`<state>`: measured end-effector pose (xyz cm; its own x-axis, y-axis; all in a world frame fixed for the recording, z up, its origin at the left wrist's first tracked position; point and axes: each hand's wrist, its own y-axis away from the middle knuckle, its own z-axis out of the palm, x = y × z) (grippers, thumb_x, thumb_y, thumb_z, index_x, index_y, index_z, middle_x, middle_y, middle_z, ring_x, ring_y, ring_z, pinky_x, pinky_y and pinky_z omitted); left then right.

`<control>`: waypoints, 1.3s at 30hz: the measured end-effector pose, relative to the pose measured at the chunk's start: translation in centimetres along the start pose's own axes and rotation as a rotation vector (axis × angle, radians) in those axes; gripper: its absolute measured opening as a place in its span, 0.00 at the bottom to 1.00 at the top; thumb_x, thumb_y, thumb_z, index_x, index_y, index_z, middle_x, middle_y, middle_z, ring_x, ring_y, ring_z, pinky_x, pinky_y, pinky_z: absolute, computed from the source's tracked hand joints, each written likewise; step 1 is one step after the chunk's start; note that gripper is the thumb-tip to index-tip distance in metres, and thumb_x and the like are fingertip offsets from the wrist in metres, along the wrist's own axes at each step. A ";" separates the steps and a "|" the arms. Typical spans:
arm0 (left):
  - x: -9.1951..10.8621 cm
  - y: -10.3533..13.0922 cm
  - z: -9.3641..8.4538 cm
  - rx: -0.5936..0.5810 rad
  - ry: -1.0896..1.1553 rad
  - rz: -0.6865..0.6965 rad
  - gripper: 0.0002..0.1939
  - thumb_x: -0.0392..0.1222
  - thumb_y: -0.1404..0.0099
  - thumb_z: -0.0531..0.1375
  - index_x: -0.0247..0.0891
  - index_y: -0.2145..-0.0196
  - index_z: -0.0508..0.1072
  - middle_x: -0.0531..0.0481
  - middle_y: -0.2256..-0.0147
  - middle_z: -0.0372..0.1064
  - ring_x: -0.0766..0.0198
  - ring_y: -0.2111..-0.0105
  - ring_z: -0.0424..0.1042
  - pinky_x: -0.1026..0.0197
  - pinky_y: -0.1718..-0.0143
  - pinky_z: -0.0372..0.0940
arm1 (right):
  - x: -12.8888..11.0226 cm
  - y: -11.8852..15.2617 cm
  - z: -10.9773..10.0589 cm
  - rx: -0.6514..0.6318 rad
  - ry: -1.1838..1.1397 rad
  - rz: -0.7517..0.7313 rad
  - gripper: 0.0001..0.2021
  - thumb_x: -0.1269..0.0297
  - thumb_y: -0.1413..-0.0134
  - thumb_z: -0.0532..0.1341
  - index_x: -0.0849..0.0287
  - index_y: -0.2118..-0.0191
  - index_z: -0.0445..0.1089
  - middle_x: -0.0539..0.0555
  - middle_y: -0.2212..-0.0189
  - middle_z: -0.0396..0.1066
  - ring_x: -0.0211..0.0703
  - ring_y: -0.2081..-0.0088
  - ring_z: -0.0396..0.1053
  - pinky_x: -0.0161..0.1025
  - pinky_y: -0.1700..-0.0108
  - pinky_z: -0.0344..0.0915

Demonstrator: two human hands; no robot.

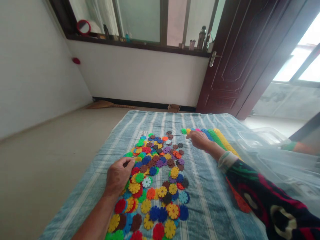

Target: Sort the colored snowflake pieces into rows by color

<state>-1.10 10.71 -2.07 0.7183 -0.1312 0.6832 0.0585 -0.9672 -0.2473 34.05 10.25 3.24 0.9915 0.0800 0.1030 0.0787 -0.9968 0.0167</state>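
Observation:
Many notched plastic interlocking discs in mixed colours lie in a loose pile (pixel 160 159) on the striped cloth. My left hand (pixel 118 176) is at the pile's left edge, thumb and forefinger closed beside a yellow disc (pixel 138 159). What it pinches, if anything, is hidden. My right hand (pixel 200 139) reaches to the far side, its fingers curled together at a yellow disc (pixel 188 131). A green disc (pixel 183 131) lies just left of that one. Right of this hand, discs are lined up by colour in long overlapping rows, among them a green row (pixel 217 138) and a yellow row (pixel 226 144).
Clear plastic boxes (pixel 260 141) stand at the right. An orange row of discs (pixel 241 200) lies partly under my right sleeve. Beyond the cloth-covered surface (pixel 197 186) are a broom (pixel 105 104), a small cardboard box (pixel 173 108) and a dark red door (pixel 232 56).

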 end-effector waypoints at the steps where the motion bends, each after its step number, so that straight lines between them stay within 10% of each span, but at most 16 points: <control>1: 0.0 0.0 0.0 0.005 0.000 0.004 0.14 0.51 0.46 0.55 0.40 0.72 0.76 0.51 0.69 0.77 0.59 0.69 0.74 0.63 0.65 0.64 | -0.9 0.5 -0.1 0.007 -0.045 -0.030 0.17 0.72 0.43 0.56 0.54 0.50 0.72 0.56 0.52 0.70 0.47 0.50 0.67 0.38 0.54 0.61; 10: 0.2 0.2 0.2 0.028 0.028 0.080 0.14 0.51 0.47 0.55 0.40 0.73 0.75 0.51 0.70 0.78 0.59 0.70 0.74 0.62 0.64 0.66 | -8.2 8.0 0.1 -0.002 -0.258 -0.028 0.11 0.66 0.42 0.54 0.57 0.60 0.74 0.56 0.60 0.72 0.46 0.59 0.70 0.37 0.63 0.59; 22: 3.1 2.1 0.0 0.031 -0.164 0.451 0.11 0.42 0.41 0.54 0.39 0.74 0.74 0.44 0.66 0.76 0.54 0.60 0.71 0.55 0.53 0.63 | -9.2 13.6 4.3 0.212 -0.444 -0.025 0.04 0.68 0.43 0.59 0.57 0.66 0.71 0.53 0.62 0.70 0.44 0.58 0.67 0.38 0.59 0.57; 28: 7.6 5.1 1.8 -0.310 -0.217 0.673 0.11 0.40 0.37 0.54 0.38 0.65 0.76 0.45 0.65 0.75 0.56 0.60 0.69 0.55 0.54 0.63 | -9.3 13.2 5.8 0.339 -0.463 -0.032 0.08 0.67 0.40 0.57 0.57 0.69 0.71 0.51 0.64 0.71 0.42 0.59 0.65 0.38 0.57 0.56; 39: 12.7 4.5 4.1 -0.613 -0.504 0.620 0.10 0.44 0.44 0.60 0.42 0.63 0.76 0.47 0.66 0.73 0.55 0.61 0.68 0.56 0.57 0.60 | -9.1 13.1 5.8 0.360 -0.447 -0.050 0.06 0.66 0.42 0.59 0.57 0.70 0.70 0.51 0.66 0.70 0.44 0.60 0.64 0.39 0.60 0.55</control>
<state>11.09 5.55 2.70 0.7190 -0.6791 0.1482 -0.6898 -0.7233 0.0326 26.69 -3.55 -3.20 0.9270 0.1942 -0.3210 0.0799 -0.9381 -0.3370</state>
